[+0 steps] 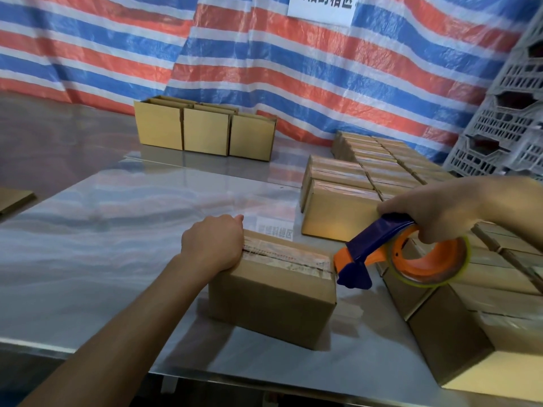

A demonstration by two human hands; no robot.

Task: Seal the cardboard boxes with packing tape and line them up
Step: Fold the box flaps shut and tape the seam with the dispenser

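Observation:
A small cardboard box (273, 301) sits on the shiny metal table (117, 230) in front of me, with a strip of clear tape running along its top seam. My left hand (213, 245) grips the box's left top end, fingers curled over the far edge. My right hand (435, 210) grips the handle of an orange and blue tape dispenser (390, 254) loaded with a clear tape roll. The dispenser's blade end touches the box's right top edge.
Rows of taped boxes (382, 168) line the table's right side, continuing to the near right corner (470, 318). Three untaped boxes (205, 127) stand at the back. A striped tarpaulin (264, 54) hangs behind; grey plastic crates (505, 113) stack at far right. A flat cardboard piece (14, 201) lies left.

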